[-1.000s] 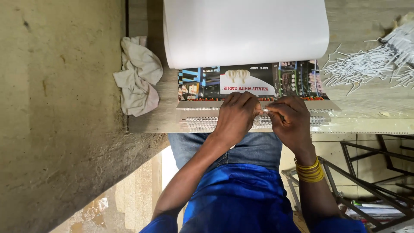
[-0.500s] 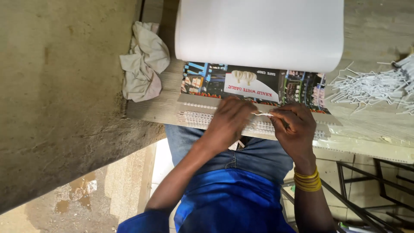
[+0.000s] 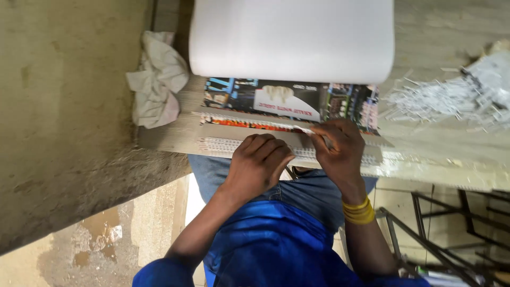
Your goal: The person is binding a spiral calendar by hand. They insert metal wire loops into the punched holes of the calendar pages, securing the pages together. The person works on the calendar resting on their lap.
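A stack of printed sheets (image 3: 249, 132) lies at the edge of a worn wooden table (image 3: 435, 32). It shows a colourful page (image 3: 239, 98), and a large white sheet (image 3: 292, 37) is curled back above it. Along the near edge runs a white comb binding strip (image 3: 218, 143). My left hand (image 3: 260, 165) rests on this bound edge with its fingers curled down, pressing it. My right hand (image 3: 342, 151), yellow bangles on its wrist, pinches a thin white piece at the binding, just right of the left hand.
A crumpled white rag (image 3: 156, 79) lies at the table's left end. A heap of thin white plastic strips (image 3: 451, 101) covers the right side. A dark metal frame (image 3: 441, 223) stands at lower right. Bare floor with a wet patch (image 3: 98, 234) is at the left.
The view has shifted so the stack sits further right and lower. My hands have stayed on the bound edge, with the left now a little lower than the right.
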